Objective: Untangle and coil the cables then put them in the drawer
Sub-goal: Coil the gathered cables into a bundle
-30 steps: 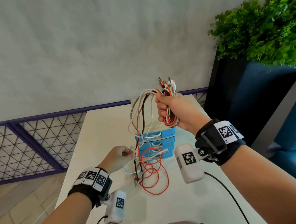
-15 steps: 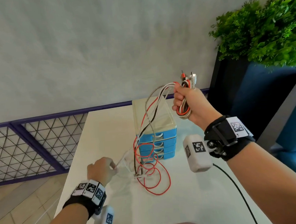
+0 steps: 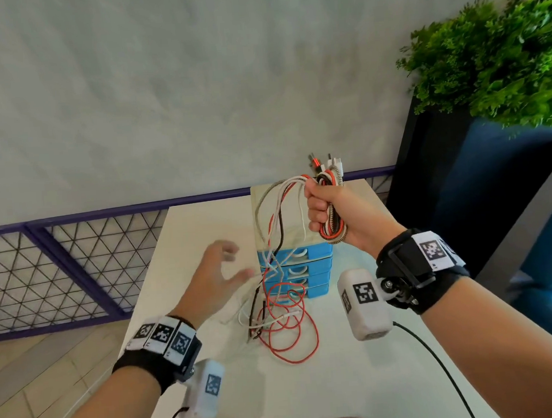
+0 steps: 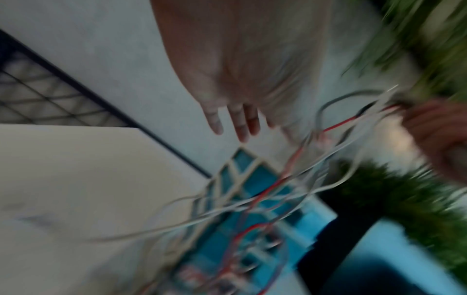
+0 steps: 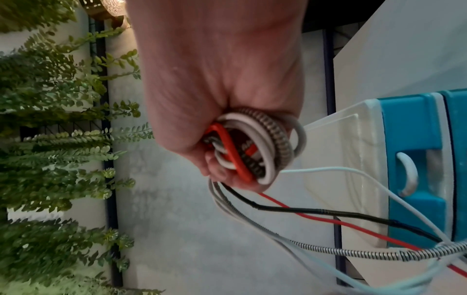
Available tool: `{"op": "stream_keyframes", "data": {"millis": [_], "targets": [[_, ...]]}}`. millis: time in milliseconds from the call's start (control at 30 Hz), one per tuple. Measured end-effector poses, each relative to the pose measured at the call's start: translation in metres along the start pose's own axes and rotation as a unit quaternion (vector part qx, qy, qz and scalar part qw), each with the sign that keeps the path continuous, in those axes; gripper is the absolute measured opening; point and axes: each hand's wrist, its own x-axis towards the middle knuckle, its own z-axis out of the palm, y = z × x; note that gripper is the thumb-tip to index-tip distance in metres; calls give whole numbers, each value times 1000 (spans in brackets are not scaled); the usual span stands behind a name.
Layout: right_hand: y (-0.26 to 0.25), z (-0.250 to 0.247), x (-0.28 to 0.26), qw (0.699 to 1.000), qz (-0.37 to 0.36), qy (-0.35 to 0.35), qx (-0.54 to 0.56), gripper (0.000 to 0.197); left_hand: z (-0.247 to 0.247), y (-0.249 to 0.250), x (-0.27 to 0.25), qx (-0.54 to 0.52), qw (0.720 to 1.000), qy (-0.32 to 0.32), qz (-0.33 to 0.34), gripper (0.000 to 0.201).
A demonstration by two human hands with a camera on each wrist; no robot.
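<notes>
The right hand (image 3: 331, 210) is raised above the drawer unit (image 3: 296, 265), fingers curled tight round a bunch of cables (image 3: 331, 202): red, white, black and a braided one. Their plugs stick up above the fist. From the fist the strands hang down in front of the blue drawers and end in a loose tangle on the table (image 3: 212, 358), the red cable (image 3: 292, 330) looping widest. The left hand (image 3: 214, 280) is low and to the left of the hanging strands, fingers spread and holding nothing, blurred, its fingertips near the white strands but whether touching is unclear. All four drawers look closed.
</notes>
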Motion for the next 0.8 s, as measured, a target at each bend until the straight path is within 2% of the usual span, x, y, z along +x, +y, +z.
{"op": "stream_keyframes", "data": {"millis": [67,100,200,267,333,367,433,500,700,800], "targets": [[3,2,0,999,15,-20,-22,25,-3,32,11,-64,995,59,50,56],[5,4,0,999,21,-32,-38,25,-5,49,16,-84,992,63,71,63],[10,13,-2,994,40,-72,-78,27,-10,92,26,-85,993,-3,77,76],[11,16,-4,990,48,-95,-94,32,-11,109,32,-76,993,-61,66,61],[8,15,-7,986,45,-109,-115,28,-16,115,34,-126,982,-135,33,39],[5,13,-9,985,41,-113,-123,24,-19,115,32,-164,971,-173,-7,32],[1,6,-11,985,29,-108,-128,21,-24,111,29,-261,928,-246,-102,28],[-1,1,-11,986,18,-99,-132,20,-27,109,25,-337,883,-291,-145,32],[3,-4,-6,991,-6,-78,-110,20,-30,100,19,-455,784,-387,-168,53],[5,-7,-1,993,-13,-51,-107,20,-29,92,17,-499,753,-397,-163,48]]}}
